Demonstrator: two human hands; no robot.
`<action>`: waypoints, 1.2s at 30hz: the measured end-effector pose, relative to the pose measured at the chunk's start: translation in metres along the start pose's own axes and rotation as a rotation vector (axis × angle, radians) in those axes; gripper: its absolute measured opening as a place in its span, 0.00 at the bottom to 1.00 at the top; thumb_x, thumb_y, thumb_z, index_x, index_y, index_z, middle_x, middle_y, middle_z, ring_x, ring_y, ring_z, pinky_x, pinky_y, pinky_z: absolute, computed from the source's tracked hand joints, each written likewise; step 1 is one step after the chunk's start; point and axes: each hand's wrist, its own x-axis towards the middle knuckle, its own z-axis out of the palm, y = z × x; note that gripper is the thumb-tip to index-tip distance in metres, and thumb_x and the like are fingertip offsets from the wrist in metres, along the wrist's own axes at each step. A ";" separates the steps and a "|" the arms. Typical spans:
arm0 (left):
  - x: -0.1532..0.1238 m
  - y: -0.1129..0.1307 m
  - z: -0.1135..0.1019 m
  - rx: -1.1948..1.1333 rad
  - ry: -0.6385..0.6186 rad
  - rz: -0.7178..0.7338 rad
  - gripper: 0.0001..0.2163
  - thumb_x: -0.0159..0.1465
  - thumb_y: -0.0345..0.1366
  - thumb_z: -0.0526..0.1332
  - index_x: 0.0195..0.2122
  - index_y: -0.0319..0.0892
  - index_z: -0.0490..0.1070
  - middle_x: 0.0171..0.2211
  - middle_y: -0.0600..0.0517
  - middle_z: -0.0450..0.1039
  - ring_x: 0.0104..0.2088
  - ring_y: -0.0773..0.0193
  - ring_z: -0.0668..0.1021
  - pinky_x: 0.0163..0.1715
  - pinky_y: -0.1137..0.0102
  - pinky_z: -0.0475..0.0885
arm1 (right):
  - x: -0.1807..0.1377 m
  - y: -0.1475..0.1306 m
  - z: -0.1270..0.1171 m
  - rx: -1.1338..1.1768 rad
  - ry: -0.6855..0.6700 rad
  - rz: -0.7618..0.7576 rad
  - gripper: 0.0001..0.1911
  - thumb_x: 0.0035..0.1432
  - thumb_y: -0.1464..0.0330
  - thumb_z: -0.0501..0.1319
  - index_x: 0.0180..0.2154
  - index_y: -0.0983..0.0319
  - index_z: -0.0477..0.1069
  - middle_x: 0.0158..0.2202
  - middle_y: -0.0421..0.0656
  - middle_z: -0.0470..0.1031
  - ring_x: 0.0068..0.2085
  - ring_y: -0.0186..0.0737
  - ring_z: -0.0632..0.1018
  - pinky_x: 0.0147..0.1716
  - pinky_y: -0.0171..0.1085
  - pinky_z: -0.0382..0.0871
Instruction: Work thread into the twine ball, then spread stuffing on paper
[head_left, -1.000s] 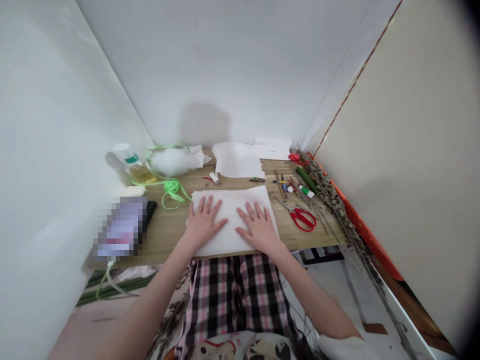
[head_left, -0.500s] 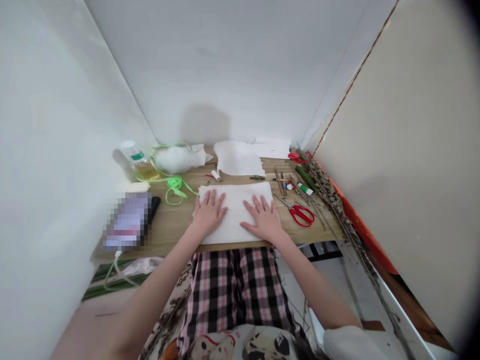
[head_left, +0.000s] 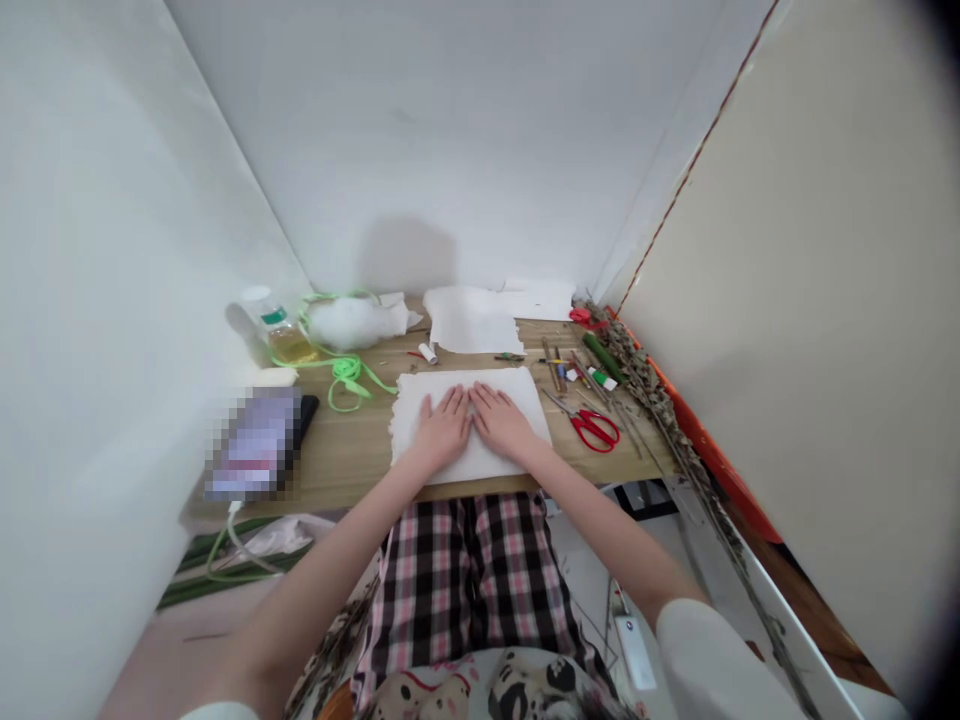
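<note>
A white sheet of paper (head_left: 510, 390) lies flat on the wooden table (head_left: 352, 455) in front of me. My left hand (head_left: 442, 430) rests palm down on the middle of the sheet, fingers stretched out and open. My right hand (head_left: 501, 424) lies flat beside it, fingers open, the two hands almost touching at the fingertips. Neither hand holds anything.
Red scissors (head_left: 596, 428) lie right of the sheet among several sticks and pens (head_left: 581, 370). Dried branches (head_left: 660, 400) run along the right edge. More white paper (head_left: 472, 318), white fluff (head_left: 352, 322), green ribbon (head_left: 346, 372), a bottle (head_left: 279, 328) and a blurred phone (head_left: 255, 445) sit behind and left.
Both hands have slid inward from the sides of the sheet to meet at its middle. The view shifted slightly.
</note>
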 end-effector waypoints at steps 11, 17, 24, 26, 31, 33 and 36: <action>0.004 -0.025 -0.008 0.044 -0.040 -0.076 0.30 0.70 0.55 0.44 0.71 0.51 0.51 0.73 0.43 0.44 0.72 0.46 0.51 0.65 0.35 0.43 | -0.002 0.012 0.000 -0.050 0.006 0.213 0.36 0.66 0.46 0.48 0.71 0.49 0.47 0.74 0.45 0.43 0.73 0.59 0.45 0.66 0.67 0.38; 0.003 -0.025 -0.004 0.064 0.000 -0.112 0.26 0.72 0.44 0.44 0.70 0.52 0.53 0.72 0.46 0.47 0.72 0.48 0.53 0.66 0.37 0.45 | -0.003 0.014 0.006 -0.069 0.078 0.249 0.32 0.70 0.53 0.45 0.71 0.54 0.50 0.73 0.47 0.48 0.73 0.53 0.50 0.68 0.59 0.41; 0.003 -0.029 0.001 0.071 0.047 -0.096 0.26 0.71 0.46 0.45 0.71 0.51 0.53 0.72 0.43 0.49 0.72 0.47 0.53 0.66 0.39 0.46 | -0.002 0.015 0.009 -0.078 0.102 0.315 0.37 0.67 0.52 0.51 0.71 0.62 0.51 0.73 0.54 0.48 0.72 0.55 0.51 0.69 0.54 0.42; 0.003 -0.031 0.001 0.075 0.049 -0.108 0.27 0.71 0.48 0.47 0.70 0.52 0.53 0.72 0.43 0.49 0.72 0.45 0.53 0.66 0.39 0.46 | -0.002 0.016 0.011 -0.074 0.099 0.333 0.38 0.66 0.50 0.52 0.71 0.60 0.51 0.73 0.54 0.47 0.73 0.57 0.50 0.68 0.54 0.42; 0.004 -0.038 0.000 0.065 0.060 -0.152 0.30 0.68 0.57 0.47 0.70 0.56 0.53 0.73 0.45 0.47 0.72 0.39 0.51 0.65 0.35 0.44 | -0.002 0.017 0.013 -0.071 0.101 0.366 0.42 0.64 0.47 0.54 0.71 0.60 0.49 0.73 0.57 0.44 0.73 0.59 0.48 0.68 0.56 0.40; 0.004 -0.039 0.001 0.070 0.074 -0.174 0.31 0.67 0.58 0.48 0.70 0.56 0.54 0.73 0.44 0.47 0.71 0.38 0.51 0.65 0.36 0.44 | -0.002 0.017 0.012 -0.067 0.104 0.368 0.42 0.64 0.47 0.54 0.71 0.61 0.49 0.73 0.58 0.44 0.73 0.59 0.48 0.68 0.56 0.39; 0.004 -0.040 0.002 0.079 0.094 -0.189 0.32 0.67 0.58 0.49 0.70 0.54 0.54 0.72 0.44 0.47 0.71 0.38 0.51 0.66 0.37 0.44 | -0.002 0.016 0.010 -0.060 0.105 0.363 0.41 0.64 0.47 0.53 0.71 0.60 0.49 0.73 0.56 0.44 0.73 0.58 0.47 0.68 0.56 0.38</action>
